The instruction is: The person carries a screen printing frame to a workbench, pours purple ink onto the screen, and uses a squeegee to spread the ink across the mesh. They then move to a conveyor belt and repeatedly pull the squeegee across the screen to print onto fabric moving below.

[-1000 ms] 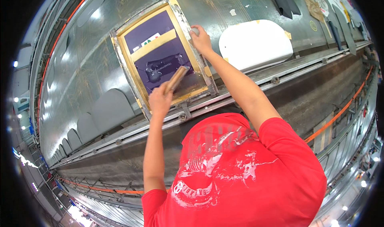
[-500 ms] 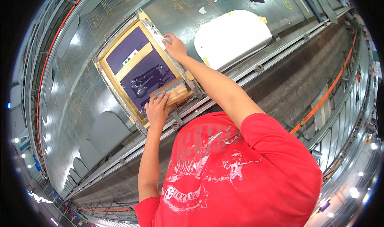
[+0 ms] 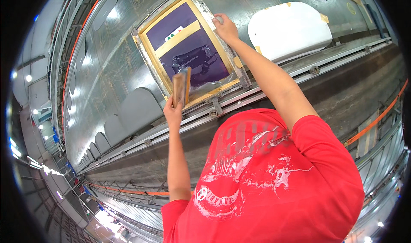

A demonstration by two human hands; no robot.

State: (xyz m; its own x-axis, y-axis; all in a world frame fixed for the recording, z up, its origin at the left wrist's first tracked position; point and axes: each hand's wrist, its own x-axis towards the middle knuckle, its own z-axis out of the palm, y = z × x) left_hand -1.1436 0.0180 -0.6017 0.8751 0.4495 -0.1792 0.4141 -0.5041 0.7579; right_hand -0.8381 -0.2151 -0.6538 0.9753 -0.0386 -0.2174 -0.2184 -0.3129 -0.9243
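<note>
Squeegee [image 3: 181,86] over framed screen [image 3: 172,22], both hands engaged.
Squeegee: brown, at the lower left of the screen, lower end pinched between left hand [image 3: 173,113] thumb and fingers; contact of blade and screen impossible to tell. Frame [image 3: 150,63]: worn, yellow tape inside, over the table [image 3: 107,50]. Right hand [image 3: 226,29]: curled about a grey knob [image 3: 220,19] at the frame's right side. Ink [image 3: 182,59], apparently: dark, glossy, uneven, just beside the squeegee. White panel [image 3: 291,31]: right of the frame. Advisable handling: frame steadied with right hand; blade square to its path, full edge down, angle and pressure constant; puddle spread evenly, clear of the tape.
</note>
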